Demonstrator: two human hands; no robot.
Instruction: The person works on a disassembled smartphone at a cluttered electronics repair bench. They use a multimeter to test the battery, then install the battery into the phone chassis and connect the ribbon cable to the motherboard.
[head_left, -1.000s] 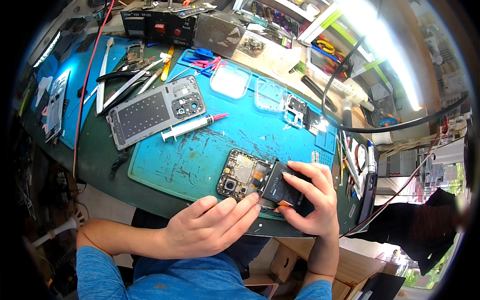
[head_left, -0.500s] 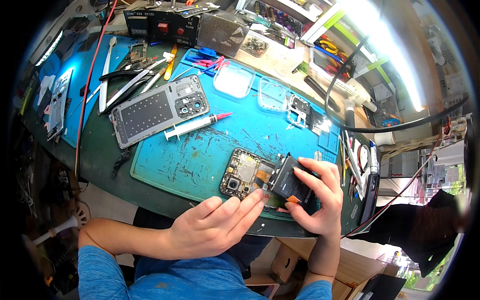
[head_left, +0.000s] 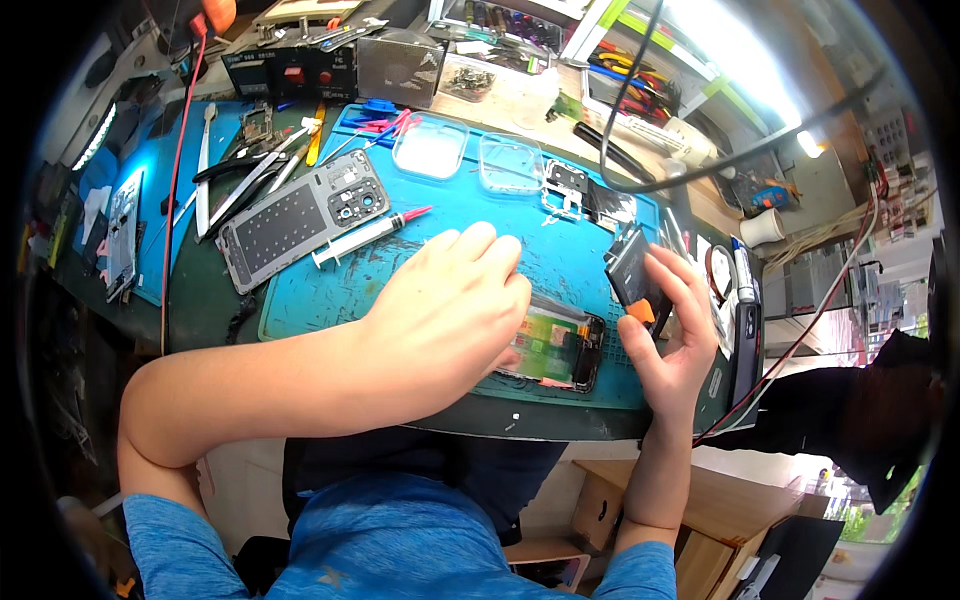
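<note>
My right hand [head_left: 677,330] pinches a flat black phone battery [head_left: 627,268] with an orange tab at its lower corner, holding it tilted above the mat's right side. Below and to the left lies an opened phone [head_left: 562,345], its empty battery bay showing green and yellowish. Over the phone's left part hangs my left hand [head_left: 445,310], back upward and fingers curled under. One fingertip shows by the phone's near edge; whatever those fingers hold is hidden, as are the phone's circuit board and camera.
On the blue mat [head_left: 310,300] lie a grey phone mid-frame [head_left: 300,215], a syringe [head_left: 370,236] with a red tip and two clear plastic boxes [head_left: 430,148]. Pliers and tweezers [head_left: 250,175] sit at the left. A dark cable [head_left: 612,150] loops across the right.
The battery has come up off the phone and moved right and away in my right hand. My left hand has moved forward over the phone's board, its fingers curling under.
</note>
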